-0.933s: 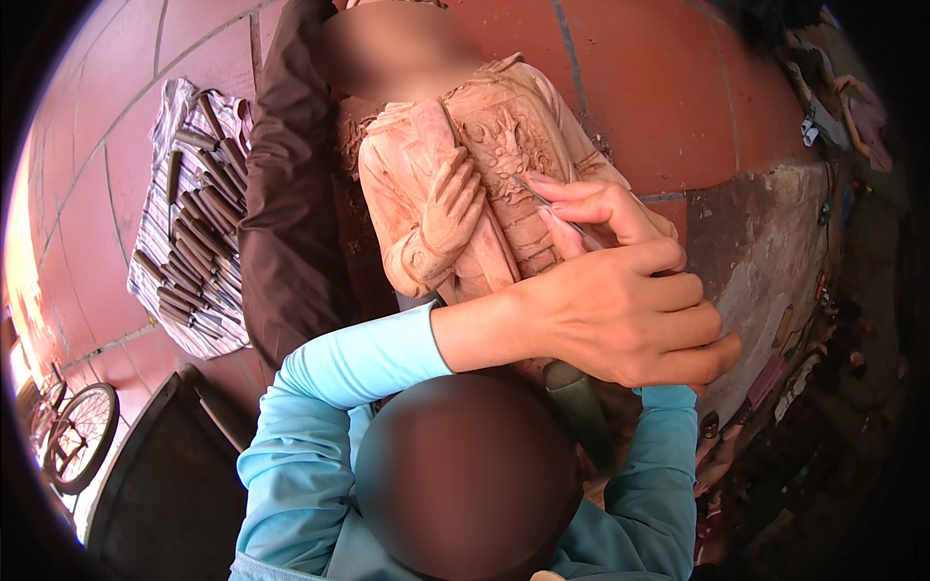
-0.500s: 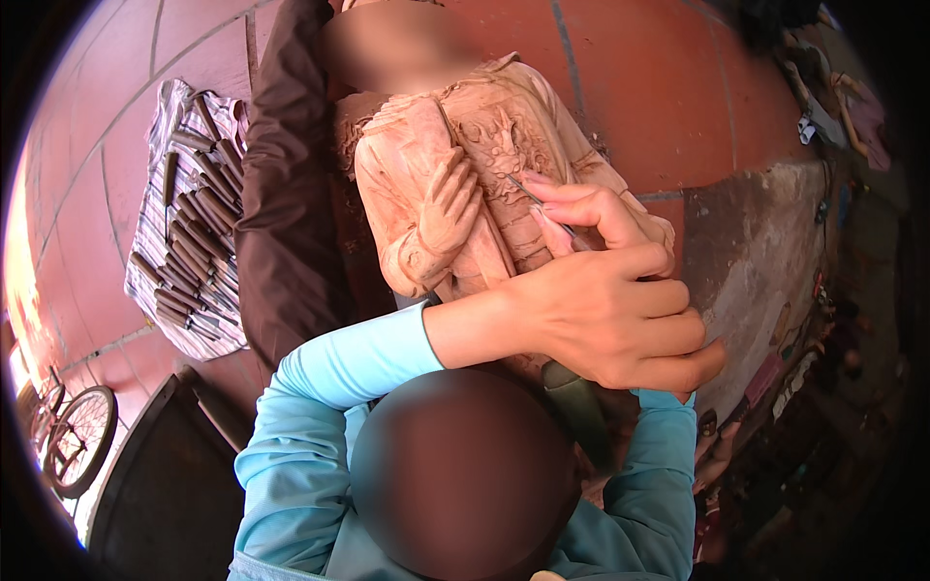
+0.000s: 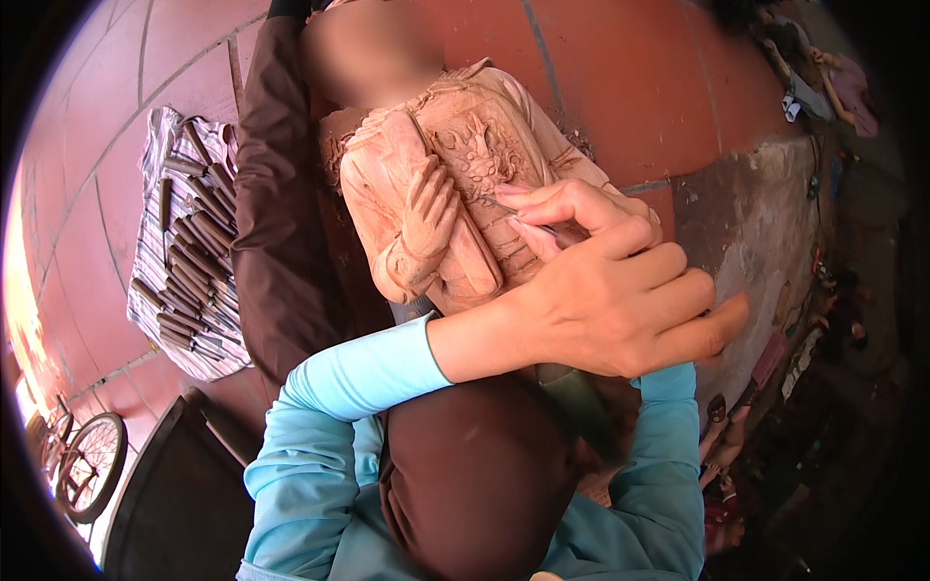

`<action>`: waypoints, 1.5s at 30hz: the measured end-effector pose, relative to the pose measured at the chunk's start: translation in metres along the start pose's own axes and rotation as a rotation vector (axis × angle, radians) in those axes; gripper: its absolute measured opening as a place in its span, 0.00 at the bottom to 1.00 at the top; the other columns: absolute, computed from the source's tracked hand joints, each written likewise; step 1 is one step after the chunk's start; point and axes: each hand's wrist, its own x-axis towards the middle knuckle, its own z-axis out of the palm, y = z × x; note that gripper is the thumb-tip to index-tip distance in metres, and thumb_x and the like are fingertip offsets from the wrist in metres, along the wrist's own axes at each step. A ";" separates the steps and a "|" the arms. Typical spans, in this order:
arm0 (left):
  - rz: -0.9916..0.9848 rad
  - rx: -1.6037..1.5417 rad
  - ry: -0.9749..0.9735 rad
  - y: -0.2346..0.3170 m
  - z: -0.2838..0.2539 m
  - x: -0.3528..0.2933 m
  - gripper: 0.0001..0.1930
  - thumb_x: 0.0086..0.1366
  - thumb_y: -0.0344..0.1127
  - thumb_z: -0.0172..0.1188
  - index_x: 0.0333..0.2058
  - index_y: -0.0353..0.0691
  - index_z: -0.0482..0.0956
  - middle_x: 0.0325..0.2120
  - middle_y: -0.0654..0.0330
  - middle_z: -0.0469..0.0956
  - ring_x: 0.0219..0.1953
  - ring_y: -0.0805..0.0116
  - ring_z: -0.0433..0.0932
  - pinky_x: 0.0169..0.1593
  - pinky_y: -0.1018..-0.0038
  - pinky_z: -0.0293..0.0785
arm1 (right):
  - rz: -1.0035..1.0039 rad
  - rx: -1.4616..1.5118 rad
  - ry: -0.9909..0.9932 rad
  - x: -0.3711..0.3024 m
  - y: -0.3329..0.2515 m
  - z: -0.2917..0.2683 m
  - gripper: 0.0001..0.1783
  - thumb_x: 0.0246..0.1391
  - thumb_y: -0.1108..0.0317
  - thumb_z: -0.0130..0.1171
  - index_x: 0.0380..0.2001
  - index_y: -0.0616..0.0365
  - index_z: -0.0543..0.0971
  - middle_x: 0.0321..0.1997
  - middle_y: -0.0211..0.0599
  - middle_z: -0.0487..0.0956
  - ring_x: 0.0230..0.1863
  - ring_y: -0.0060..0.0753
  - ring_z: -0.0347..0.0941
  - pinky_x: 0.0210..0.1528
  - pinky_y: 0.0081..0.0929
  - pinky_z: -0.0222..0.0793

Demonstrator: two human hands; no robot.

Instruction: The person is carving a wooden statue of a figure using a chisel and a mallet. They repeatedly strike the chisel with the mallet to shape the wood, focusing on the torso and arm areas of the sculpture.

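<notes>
A reddish-brown carved figure lies on its back before me, its chest bearing a raised ornament. Its carved hand rests against a long flat bar on the chest. The fingertips of my right hand pinch the thin metal shaft of a carving tool. The tip of the tool touches or nearly touches the carving below the ornament. My left hand crosses over the right, its fingers mostly curled and one reaching out. The shaft runs back under it; what the left palm holds is hidden.
Several dark-handled carving tools lie on a striped cloth at the left. My brown-clad legs frame the figure. A bicycle wheel and a dark panel show lower left. Red tiles meet a worn grey slab.
The view has shifted, so the figure appears farther left. The tool tip sits slightly lower below the chest ornament. My hands keep nearly the same grip and crossing.
</notes>
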 end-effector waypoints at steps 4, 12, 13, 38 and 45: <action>0.072 0.030 -0.036 -0.003 -0.001 0.000 0.15 0.60 0.51 0.60 0.40 0.51 0.80 0.19 0.72 0.57 0.23 0.76 0.62 0.32 0.75 0.56 | 0.021 0.008 -0.028 0.000 -0.003 -0.004 0.12 0.65 0.68 0.43 0.38 0.66 0.74 0.41 0.41 0.80 0.45 0.31 0.78 0.50 0.23 0.74; 0.102 0.001 -0.031 -0.009 0.001 -0.005 0.15 0.62 0.52 0.59 0.40 0.51 0.79 0.19 0.73 0.58 0.22 0.76 0.62 0.31 0.76 0.56 | 0.032 0.016 -0.023 0.005 0.004 0.000 0.10 0.63 0.69 0.45 0.38 0.66 0.74 0.42 0.41 0.80 0.46 0.33 0.78 0.51 0.25 0.74; 0.091 -0.014 -0.028 -0.008 0.000 -0.005 0.14 0.58 0.48 0.59 0.40 0.49 0.78 0.20 0.72 0.60 0.23 0.76 0.64 0.32 0.75 0.59 | 0.033 0.016 -0.024 0.005 0.004 0.000 0.10 0.63 0.70 0.46 0.38 0.66 0.74 0.42 0.41 0.80 0.46 0.33 0.78 0.51 0.25 0.74; 0.086 -0.102 -0.168 -0.002 -0.013 -0.001 0.17 0.52 0.45 0.62 0.39 0.45 0.77 0.23 0.70 0.66 0.25 0.74 0.68 0.33 0.76 0.62 | 0.080 0.034 -0.062 0.001 -0.001 -0.003 0.06 0.59 0.74 0.52 0.37 0.64 0.73 0.43 0.42 0.79 0.49 0.38 0.77 0.55 0.31 0.73; -0.065 -0.218 -0.248 -0.005 -0.011 0.006 0.19 0.52 0.48 0.61 0.38 0.41 0.77 0.25 0.66 0.68 0.30 0.70 0.73 0.33 0.72 0.66 | 0.118 0.050 -0.041 0.014 0.006 0.000 0.06 0.57 0.75 0.53 0.37 0.64 0.73 0.44 0.43 0.79 0.50 0.39 0.77 0.56 0.33 0.72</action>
